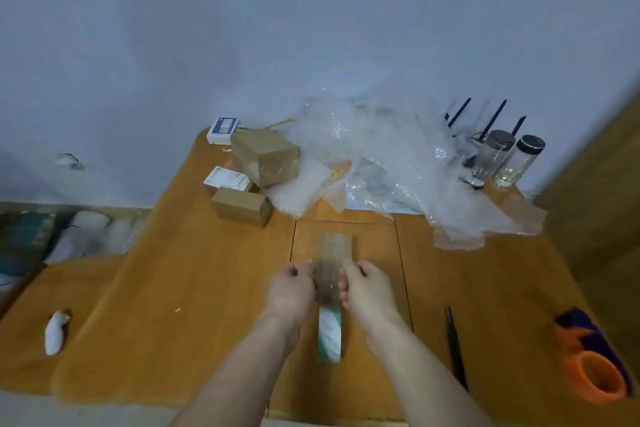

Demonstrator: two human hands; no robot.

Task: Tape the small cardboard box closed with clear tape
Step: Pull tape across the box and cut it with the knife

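Over the middle of the wooden table (180, 291) I hold a strip of clear tape (335, 250) pulled away from its roll (329, 334), whose green and white core sits between my wrists. My left hand (292, 289) pinches the strip's left edge and my right hand (367, 289) pinches its right edge. The strip's free end points toward the wall. A small cardboard box (241, 207) lies on the table to the upper left, apart from my hands. A bigger cardboard box (265, 157) with tape on it stands behind it.
A heap of bubble wrap (381, 163) covers the back of the table. Two glass jars (509, 159) stand at the back right. A dark pen-like tool (455, 347) lies to my right, an orange tape dispenser (595, 367) at the right edge, and crumpled white paper (55, 331) at the left.
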